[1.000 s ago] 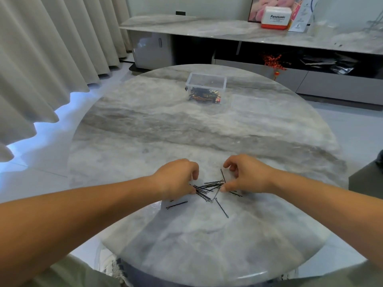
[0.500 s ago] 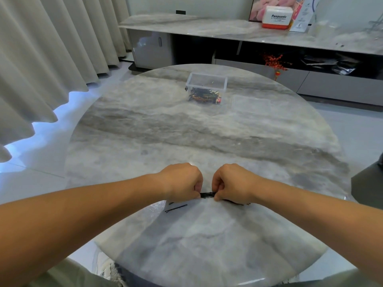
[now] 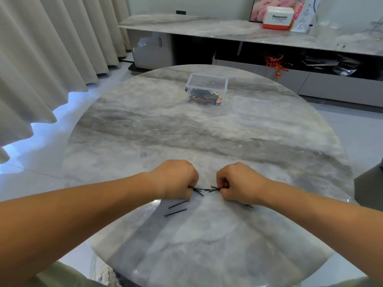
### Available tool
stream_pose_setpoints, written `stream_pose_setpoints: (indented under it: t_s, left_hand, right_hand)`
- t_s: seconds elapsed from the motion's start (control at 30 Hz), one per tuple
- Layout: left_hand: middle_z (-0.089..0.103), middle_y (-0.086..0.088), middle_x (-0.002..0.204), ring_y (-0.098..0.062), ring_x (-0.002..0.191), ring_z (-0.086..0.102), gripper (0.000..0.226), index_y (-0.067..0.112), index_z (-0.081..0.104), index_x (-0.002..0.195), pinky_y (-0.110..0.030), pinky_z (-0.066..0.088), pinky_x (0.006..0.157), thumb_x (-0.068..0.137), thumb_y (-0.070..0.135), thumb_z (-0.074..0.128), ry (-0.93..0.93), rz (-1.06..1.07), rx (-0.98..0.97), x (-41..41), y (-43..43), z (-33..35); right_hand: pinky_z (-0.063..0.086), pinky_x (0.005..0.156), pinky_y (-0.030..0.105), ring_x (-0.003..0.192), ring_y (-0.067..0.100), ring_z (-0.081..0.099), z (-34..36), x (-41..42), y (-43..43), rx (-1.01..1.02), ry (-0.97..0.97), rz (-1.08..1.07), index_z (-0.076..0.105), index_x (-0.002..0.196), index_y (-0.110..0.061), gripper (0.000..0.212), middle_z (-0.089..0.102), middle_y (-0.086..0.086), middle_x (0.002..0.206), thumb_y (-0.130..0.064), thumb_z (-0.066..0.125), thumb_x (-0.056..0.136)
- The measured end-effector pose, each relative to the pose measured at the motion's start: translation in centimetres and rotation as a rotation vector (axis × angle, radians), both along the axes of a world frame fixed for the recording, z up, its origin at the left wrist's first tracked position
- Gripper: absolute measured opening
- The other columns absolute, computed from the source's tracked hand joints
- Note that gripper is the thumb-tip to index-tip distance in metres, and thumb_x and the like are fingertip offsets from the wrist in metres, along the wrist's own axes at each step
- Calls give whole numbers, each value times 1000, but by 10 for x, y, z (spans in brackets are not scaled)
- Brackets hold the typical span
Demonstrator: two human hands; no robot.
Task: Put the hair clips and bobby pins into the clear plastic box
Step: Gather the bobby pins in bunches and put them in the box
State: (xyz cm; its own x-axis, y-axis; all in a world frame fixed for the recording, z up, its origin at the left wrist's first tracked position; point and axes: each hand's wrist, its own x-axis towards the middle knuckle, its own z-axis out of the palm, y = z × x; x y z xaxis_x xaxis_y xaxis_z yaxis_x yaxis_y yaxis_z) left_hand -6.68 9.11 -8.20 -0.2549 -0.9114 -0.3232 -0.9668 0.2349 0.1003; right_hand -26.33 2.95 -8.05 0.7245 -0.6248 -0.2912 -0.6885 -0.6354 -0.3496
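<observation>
On the near part of the round marble table (image 3: 207, 131), my left hand (image 3: 176, 179) and my right hand (image 3: 238, 183) are both curled into fists around bunches of black bobby pins (image 3: 205, 189). Pin ends stick out between the two fists. Two loose bobby pins (image 3: 177, 208) lie on the table just below my left hand, and a few pin tips (image 3: 248, 206) show under my right wrist. The clear plastic box (image 3: 207, 82) stands open at the far side of the table, with dark hair clips and pins in its bottom.
The box's clear lid (image 3: 251, 104) lies flat to the right of the box. Curtains (image 3: 41, 59) hang at the left. A long marble cabinet (image 3: 228, 30) with a Panasonic carton (image 3: 278, 17) runs behind the table.
The spread-out pile of pins has been gathered into my two fists. My hands came together, then moved slightly apart, and a second loose pin now shows below my left hand.
</observation>
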Motion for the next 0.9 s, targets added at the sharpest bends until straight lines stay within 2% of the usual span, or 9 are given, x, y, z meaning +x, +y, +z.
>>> stream_pose_setpoints:
  t_s: [0.1, 0.2, 0.3, 0.4, 0.53, 0.63, 0.73, 0.8, 0.9]
  left_hand:
    - [64, 8, 74, -16, 75, 58, 13, 22, 71, 82, -26, 48, 61, 76, 19, 60, 145, 107, 6, 3, -3, 2]
    - [73, 7, 75, -14, 75, 67, 10, 20, 75, 82, -30, 58, 70, 76, 20, 66, 300, 202, 25, 7, -9, 8]
    - [75, 3, 71, -10, 60, 65, 4, 19, 72, 73, -20, 53, 61, 76, 16, 72, 453, 310, 119, 11, -17, 15]
    - [77, -4, 75, -9, 61, 62, 13, 22, 70, 70, -21, 49, 61, 77, 16, 79, 575, 401, 184, 21, -27, 20]
    - [79, -15, 87, -13, 72, 67, 15, 17, 72, 68, -25, 52, 71, 75, 11, 84, 736, 526, 125, 37, -49, 31]
    - [78, -17, 81, -12, 65, 62, 19, 15, 69, 64, -18, 45, 58, 76, 9, 84, 875, 611, 26, 50, -83, 43]
    - [70, -7, 65, -7, 49, 50, 16, 13, 69, 68, -14, 38, 44, 77, 11, 82, 865, 650, -120, 60, -130, 55]
    - [64, 1, 60, -9, 48, 49, 14, 13, 68, 70, -12, 37, 40, 79, 12, 80, 795, 635, -230, 67, -164, 63]
    - [63, 7, 65, -17, 65, 60, 16, 21, 64, 65, -20, 46, 57, 78, 15, 73, 534, 562, -382, 77, -219, 74]
  right_hand:
    - [44, 57, 22, 66, 13, 56, 0, 0, -5, 66, -25, -38, 59, 70, -24, 12, 58, -12, 67, -12, 61, 73]
    - [50, 58, 24, 60, 8, 58, 1, -1, -14, 197, -103, -162, 67, 73, -19, 7, 64, -9, 67, -12, 68, 72]
    - [49, 54, 24, 52, 9, 56, 5, -2, -24, 371, -254, -328, 69, 72, -15, 9, 65, -4, 60, -7, 73, 72]
    - [50, 50, 21, 51, 11, 62, 13, -2, -36, 519, -402, -462, 66, 75, -5, 9, 67, 9, 64, 2, 71, 78]
    - [55, 54, 26, 58, 20, 69, 23, -1, -61, 643, -568, -588, 62, 74, -2, 14, 65, 17, 69, 7, 69, 81]
    - [58, 57, 30, 58, 22, 69, 34, 6, -94, 598, -685, -662, 61, 71, -4, 17, 66, 15, 68, 8, 69, 81]
    - [59, 64, 34, 57, 22, 69, 50, 25, -141, 475, -769, -697, 61, 71, -4, 17, 66, 15, 68, 6, 69, 82]
    - [60, 66, 35, 58, 24, 68, 59, 39, -172, 366, -781, -698, 60, 71, -5, 18, 65, 15, 68, 6, 69, 83]
    - [61, 72, 44, 66, 33, 68, 69, 65, -223, 175, -740, -653, 61, 70, -7, 19, 67, 15, 67, 6, 68, 82]
